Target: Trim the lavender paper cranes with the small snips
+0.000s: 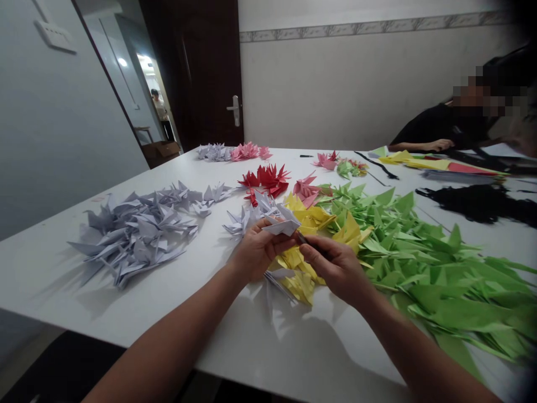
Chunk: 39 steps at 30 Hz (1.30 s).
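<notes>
My left hand (pixel 255 254) is closed on a white folded paper crane (pixel 283 225), held above the middle of the table. Close against it, my right hand (pixel 335 266) pinches a thin dark tool (pixel 302 239) whose tip points at the paper; its exact kind is hard to make out. Yellow folded paper cranes (pixel 304 280) lie under and between both hands. A small group of white cranes (pixel 239 221) sits just beyond my left fingers. To the right of my right hand spreads a large heap of green cranes (pixel 419 257).
A big pile of pale cranes (pixel 142 229) lies at left on the white table (pixel 197 330). Red cranes (pixel 268 180) and pink cranes (pixel 306 190) sit farther back. At far right are black strands (pixel 478 202), coloured paper sheets (pixel 444 164) and a seated person (pixel 432 126).
</notes>
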### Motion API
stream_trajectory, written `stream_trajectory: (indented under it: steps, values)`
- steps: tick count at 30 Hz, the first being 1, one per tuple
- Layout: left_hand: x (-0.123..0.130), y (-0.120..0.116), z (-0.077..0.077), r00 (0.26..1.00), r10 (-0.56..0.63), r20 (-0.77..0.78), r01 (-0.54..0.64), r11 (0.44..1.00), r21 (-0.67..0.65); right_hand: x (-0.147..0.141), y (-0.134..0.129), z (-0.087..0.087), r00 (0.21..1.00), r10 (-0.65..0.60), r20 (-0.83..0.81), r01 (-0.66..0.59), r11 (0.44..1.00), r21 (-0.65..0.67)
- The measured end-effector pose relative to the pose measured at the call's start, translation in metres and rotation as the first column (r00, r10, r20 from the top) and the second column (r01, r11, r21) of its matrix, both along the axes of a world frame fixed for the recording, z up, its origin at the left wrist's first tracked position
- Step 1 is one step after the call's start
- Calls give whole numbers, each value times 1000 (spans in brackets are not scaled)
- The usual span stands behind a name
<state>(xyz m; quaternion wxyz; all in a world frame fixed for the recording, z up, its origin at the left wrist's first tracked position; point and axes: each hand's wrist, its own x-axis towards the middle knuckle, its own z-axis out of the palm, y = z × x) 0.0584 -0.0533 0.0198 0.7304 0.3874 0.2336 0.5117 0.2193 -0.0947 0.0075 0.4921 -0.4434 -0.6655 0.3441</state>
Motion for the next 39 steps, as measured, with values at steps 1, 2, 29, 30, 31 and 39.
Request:
stream_trajectory:
  steps: [1,2,29,30,31,39]
  values:
    - [0,0,0,1000,-2,-2,2,1000,5,0,0,0,1000,-2,8,2,1000,2]
    - [1,-1,1,1000,-1,-1,1,1000,9,0,0,0,1000,-4,15,3,1000,6]
    - [-33,29,7,832,520,-195,-448,836,317,7,3,-3,984,-127,126,116,989,91]
    - [-36,33,5,805,555,-210,-471,813,342,8,3,-3,984,-131,123,121,989,90]
    - [-38,37,3,781,584,-220,-490,793,363,8,4,-3,984,-135,120,125,988,90]
    - [-42,49,-9,707,665,-240,-517,718,466,6,5,-1,987,-133,86,127,990,65]
